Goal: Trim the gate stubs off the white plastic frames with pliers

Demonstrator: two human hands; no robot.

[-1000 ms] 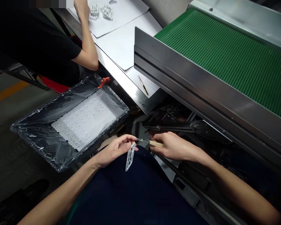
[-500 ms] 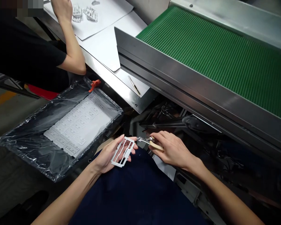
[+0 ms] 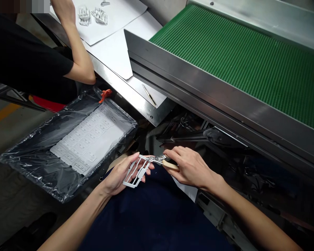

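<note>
Over my lap, my left hand grips a small white plastic frame by its left side, thumb at its top edge and fingers behind it. The frame has long open slots split by thin bars and is tilted. In my right hand is a pair of nippers with cream-coloured handles, my fingers wrapped round them. Their metal jaws point left and meet the frame's upper right corner. Whether the jaws are closed on the plastic I cannot tell.
A black bin lined with clear plastic holds rows of similar white parts; an orange clip sits on its rim. Ahead are a utility knife on the metal table and a green conveyor belt. A co-worker's arm is at left.
My right hand has moved slightly left, bringing the nippers' jaws from just beside the frame to its upper right corner. The frame has tilted a little in my left hand.
</note>
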